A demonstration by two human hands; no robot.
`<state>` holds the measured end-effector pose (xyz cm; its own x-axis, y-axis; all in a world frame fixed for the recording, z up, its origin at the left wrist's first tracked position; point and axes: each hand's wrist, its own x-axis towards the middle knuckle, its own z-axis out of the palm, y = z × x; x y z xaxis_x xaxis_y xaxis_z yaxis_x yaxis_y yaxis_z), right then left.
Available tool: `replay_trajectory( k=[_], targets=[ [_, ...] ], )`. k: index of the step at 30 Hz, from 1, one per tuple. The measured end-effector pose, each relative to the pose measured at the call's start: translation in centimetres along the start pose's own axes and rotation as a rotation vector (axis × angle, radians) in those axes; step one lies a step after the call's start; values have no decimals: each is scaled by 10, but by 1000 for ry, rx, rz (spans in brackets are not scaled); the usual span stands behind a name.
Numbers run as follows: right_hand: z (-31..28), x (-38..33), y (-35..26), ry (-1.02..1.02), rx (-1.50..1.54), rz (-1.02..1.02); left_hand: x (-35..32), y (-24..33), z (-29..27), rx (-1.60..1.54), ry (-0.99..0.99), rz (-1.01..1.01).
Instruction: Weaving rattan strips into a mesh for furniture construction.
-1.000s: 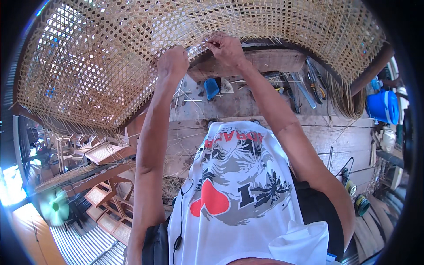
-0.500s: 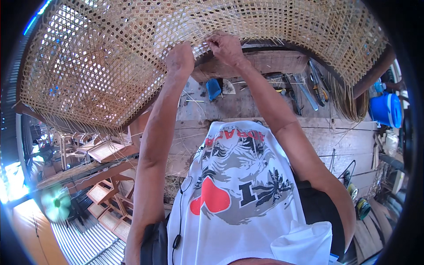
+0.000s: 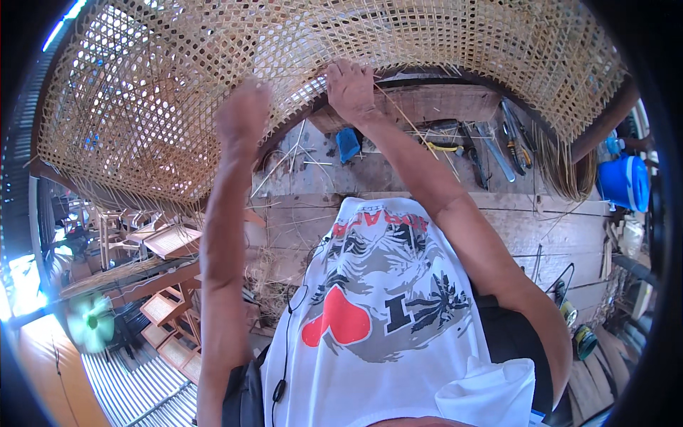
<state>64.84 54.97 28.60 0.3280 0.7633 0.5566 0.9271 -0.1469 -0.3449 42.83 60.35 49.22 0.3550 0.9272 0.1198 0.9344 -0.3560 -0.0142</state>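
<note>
A woven cane panel (image 3: 163, 92) on a dark curved wooden frame (image 3: 455, 71) arches across the top of the view, with loose strand ends along its lower edge. At the frame's inner edge, my right hand (image 3: 351, 92) is closed, its fingers curled against the weave. A long thin cane strand (image 3: 405, 119) slants down and right from beside it. My left hand (image 3: 245, 117) is over the panel to the left, drawn away from the rim. Motion smears its fingers, so whether it grips a strand is unclear.
On the wooden bench (image 3: 313, 213) lie a blue block-like piece (image 3: 347, 145), a yellow-handled tool (image 3: 445, 148), pliers (image 3: 512, 146) and cane scraps. At right, a bundle of cane strands (image 3: 573, 171) hangs near a blue bucket (image 3: 622, 181). A green fan (image 3: 91, 322) stands lower left.
My left hand has moved left and slightly down, away from the right hand. My right hand has shifted slightly left and down, and a long cane strand now shows beside it.
</note>
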Motion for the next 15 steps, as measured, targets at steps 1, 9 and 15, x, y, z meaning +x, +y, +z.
replay_trajectory(
  k=[1,9,15],
  targets=[
    [0,-3,1,2,2,-1,0,-33,-28,48,-27,-37],
    [-28,1,-3,-9,691,-122,-55,-42,-65,-13,237,219],
    [-33,27,18,-281,698,-142,-49,-28,-81,-138,55,410]
  ],
)
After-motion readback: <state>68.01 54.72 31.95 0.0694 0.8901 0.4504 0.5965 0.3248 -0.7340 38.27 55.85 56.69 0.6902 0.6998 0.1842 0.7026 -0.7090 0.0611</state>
